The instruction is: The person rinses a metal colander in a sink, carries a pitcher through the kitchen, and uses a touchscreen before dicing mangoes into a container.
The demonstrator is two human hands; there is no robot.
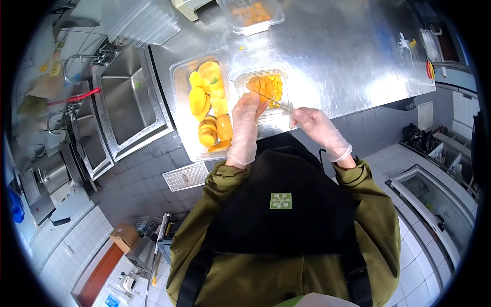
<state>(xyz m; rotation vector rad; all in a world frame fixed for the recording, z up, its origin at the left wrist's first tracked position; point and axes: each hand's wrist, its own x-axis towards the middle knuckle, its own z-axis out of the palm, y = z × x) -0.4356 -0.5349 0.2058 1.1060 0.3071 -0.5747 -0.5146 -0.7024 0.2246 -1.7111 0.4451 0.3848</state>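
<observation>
My left hand (246, 120), in a clear glove, is closed on a piece of mango (260, 86) with cuts across its flesh. The mango is above a small clear tub (284, 105) that has diced mango (278, 86) in it. Also gloved, my right hand (319, 129) grips a knife (276, 103), its thin blade reaching left against the mango piece. To the left of my left hand, a long clear container (180, 97) holds several peeled mango pieces (200, 101). My fingers hide part of the knife's handle.
The steel counter (332, 46) carries another clear tub with orange pieces (254, 14) at the back. Stacked clear containers (146, 23) stand at the back left, beside a steel sink (128, 105). The counter's front edge runs just ahead of my apron (281, 169).
</observation>
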